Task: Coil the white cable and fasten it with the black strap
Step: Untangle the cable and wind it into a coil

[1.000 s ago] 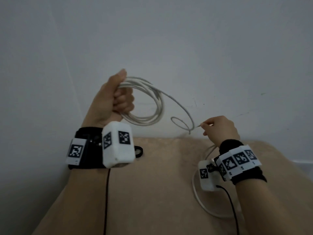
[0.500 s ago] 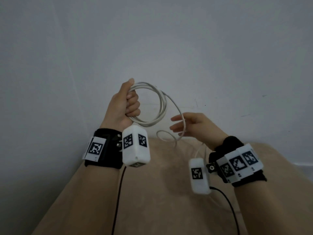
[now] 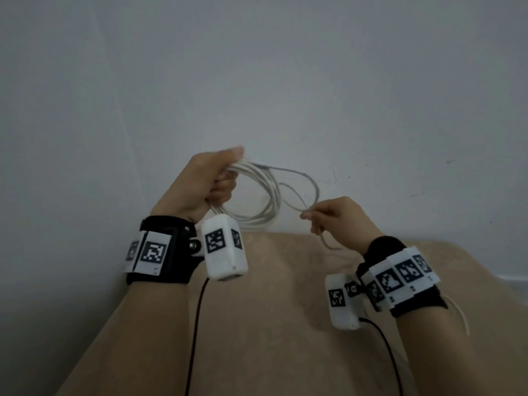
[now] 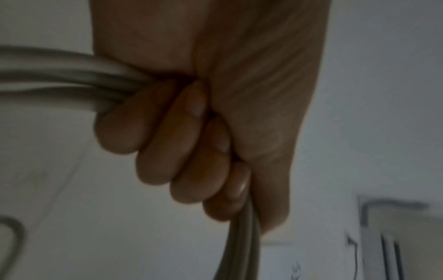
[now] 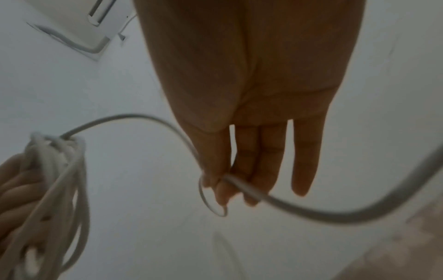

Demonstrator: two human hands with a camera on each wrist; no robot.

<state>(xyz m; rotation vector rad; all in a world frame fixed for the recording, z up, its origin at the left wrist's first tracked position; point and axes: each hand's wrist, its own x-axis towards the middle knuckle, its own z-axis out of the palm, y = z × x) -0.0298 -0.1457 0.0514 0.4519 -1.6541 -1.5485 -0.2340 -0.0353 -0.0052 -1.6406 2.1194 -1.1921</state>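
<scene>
We find the left hand [image 3: 207, 182] raised before the wall [image 3: 257, 81], its grip clenched around several gathered loops of the white cable [image 3: 270, 195], fingers [image 4: 167, 136] curled tight over the bundle and the thumb lying on top. The right hand [image 3: 340, 217] holds its grip pinched on the free run of the same cable between thumb and fingertips [image 5: 223, 193], with the little finger extended clear, and a small twist of cable sits at the pinch. From there we trace the cable down toward the beige desk [image 3: 271, 324], above which both hands are held.
</scene>
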